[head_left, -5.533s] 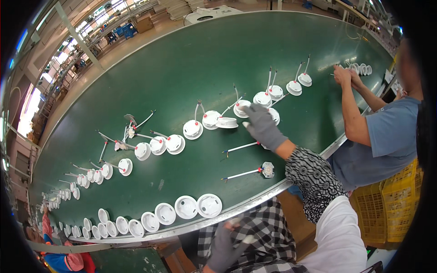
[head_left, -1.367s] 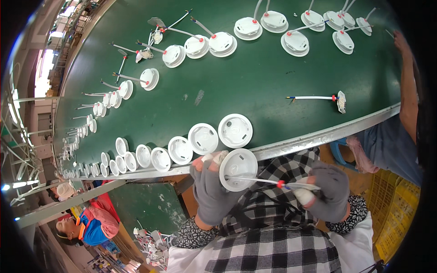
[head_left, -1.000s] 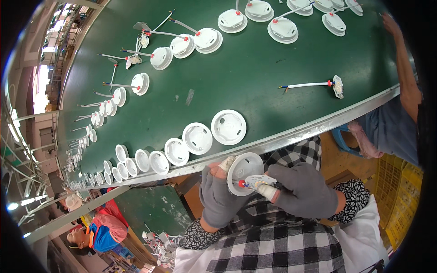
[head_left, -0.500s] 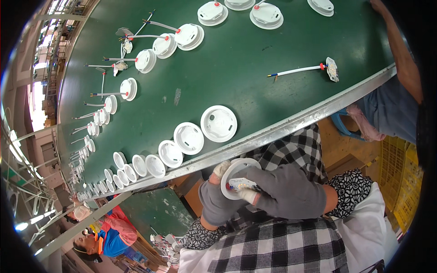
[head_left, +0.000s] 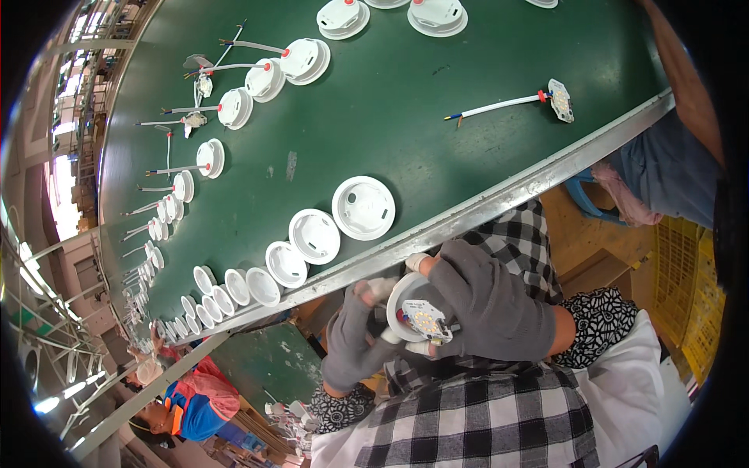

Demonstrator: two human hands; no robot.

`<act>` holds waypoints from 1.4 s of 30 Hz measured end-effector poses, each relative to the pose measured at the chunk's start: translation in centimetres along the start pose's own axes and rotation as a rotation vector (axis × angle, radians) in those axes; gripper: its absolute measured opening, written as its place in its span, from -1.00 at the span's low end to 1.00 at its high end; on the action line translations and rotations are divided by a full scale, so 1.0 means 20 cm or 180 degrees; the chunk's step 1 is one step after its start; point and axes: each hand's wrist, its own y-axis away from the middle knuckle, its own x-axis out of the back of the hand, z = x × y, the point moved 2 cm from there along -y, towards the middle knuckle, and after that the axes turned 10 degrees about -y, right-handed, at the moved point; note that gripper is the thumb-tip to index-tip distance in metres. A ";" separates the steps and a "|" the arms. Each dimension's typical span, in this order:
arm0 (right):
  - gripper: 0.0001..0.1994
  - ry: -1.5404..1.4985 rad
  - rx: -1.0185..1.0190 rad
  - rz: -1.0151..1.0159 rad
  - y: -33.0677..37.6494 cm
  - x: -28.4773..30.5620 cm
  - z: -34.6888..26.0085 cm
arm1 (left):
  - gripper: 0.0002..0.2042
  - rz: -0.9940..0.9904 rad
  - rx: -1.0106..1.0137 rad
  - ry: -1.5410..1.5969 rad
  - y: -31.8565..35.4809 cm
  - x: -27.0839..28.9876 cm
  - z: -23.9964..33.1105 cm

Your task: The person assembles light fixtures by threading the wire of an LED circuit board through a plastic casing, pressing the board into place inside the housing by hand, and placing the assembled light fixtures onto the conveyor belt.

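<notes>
Head view, and both hands are busy just off the metal-edged green desk [head_left: 437, 156], above black-and-white checked cloth [head_left: 484, 413]! The left hand [head_left: 349, 343], in a grey fingerless glove, is clamped on the left rim of a white round plastic housing [head_left: 399, 290]. Opposite, the right hand [head_left: 495, 308], gloved to match, grips the other side, fingertips at the upper and lower rim. And inside that tilted housing lies a white circuit board [head_left: 426, 320] dotted with yellowish spots, a red collar at its left; whether it sits fully home, you can't tell. Up on the desk, a second circuit board [head_left: 561, 101] points its white cable left, well apart from the row of open white round housings [head_left: 363, 208] along the near edge. Farther back, white round cabled units [head_left: 306, 61] lie in a line. Far right, a co-worker's bare arm [head_left: 690, 86]!
</notes>
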 end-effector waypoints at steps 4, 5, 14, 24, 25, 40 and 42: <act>-0.14 -0.0429 -0.0059 -0.0267 -0.02 0.04 -0.03 | -0.77 0.0050 -0.0122 0.0169 0.04 -0.02 -0.03; -0.12 -0.0611 -0.0128 -0.0373 -0.02 0.04 -0.03 | -0.77 0.0040 -0.0119 0.0171 0.05 -0.02 -0.04; -0.04 -0.0600 -0.0016 -0.0432 0.03 0.03 -0.03 | -0.84 -0.0865 -0.0335 0.1773 0.00 0.00 -0.20; 0.03 -0.2208 -0.0648 -0.1838 0.08 -0.05 0.16 | -0.79 -0.1473 0.0685 0.2567 0.06 -0.07 -0.04; 0.03 -0.2218 -0.0633 -0.1924 0.09 -0.03 0.17 | -0.80 -0.1502 0.0997 0.2525 0.08 -0.07 -0.03; -0.22 -0.2156 -0.0665 -0.2282 0.30 -0.17 0.16 | -0.84 -0.1754 0.1209 0.2450 0.22 -0.27 -0.02; -0.23 -0.2275 -0.0673 -0.2186 0.32 -0.19 0.16 | -0.83 -0.1789 0.0992 0.2103 0.19 -0.24 0.00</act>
